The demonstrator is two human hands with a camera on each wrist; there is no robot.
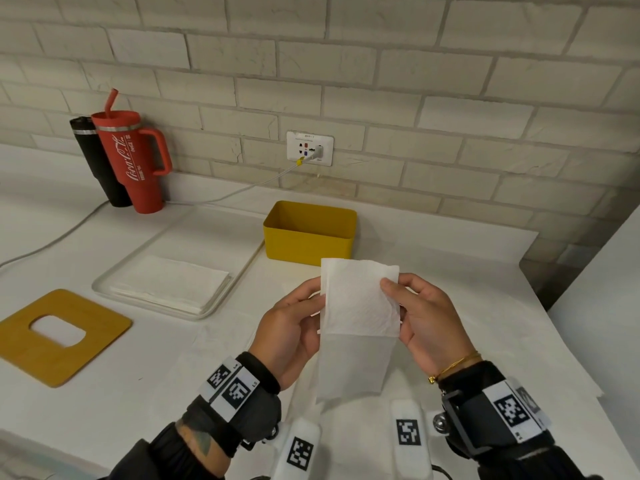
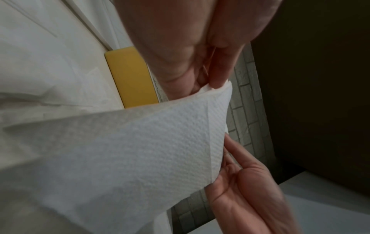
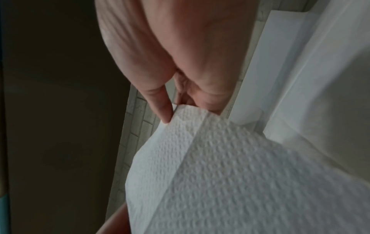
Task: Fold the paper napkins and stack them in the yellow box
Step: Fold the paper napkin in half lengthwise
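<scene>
- Surface (image 1: 450, 271): yellow box (image 1: 309, 233) stands open behind the hands, handy for stacking.
- Tray (image 1: 228, 296): holds the unfolded stock.
- Napkin (image 1: 360, 306): lifted clear, half-folded.
- Left hand (image 1: 294, 327), right hand (image 1: 422, 317): each pinches a side edge, apparently aligning layers.

Dimple-embossed matt paper napkin (image 1: 360, 299); smooth, seemingly plastic yellow box (image 1: 308, 242); wood-grained matt lid (image 1: 59, 337); glossy red tumbler (image 1: 135, 161); clear tray (image 1: 166, 289); rough brick wall (image 1: 381, 81).

A kitchen-like counter (image 1: 104, 393): white worktop, brick-tile wall (image 1: 381, 81), wall socket (image 1: 309, 148), 2 tumblers (image 1: 135, 161).
</scene>
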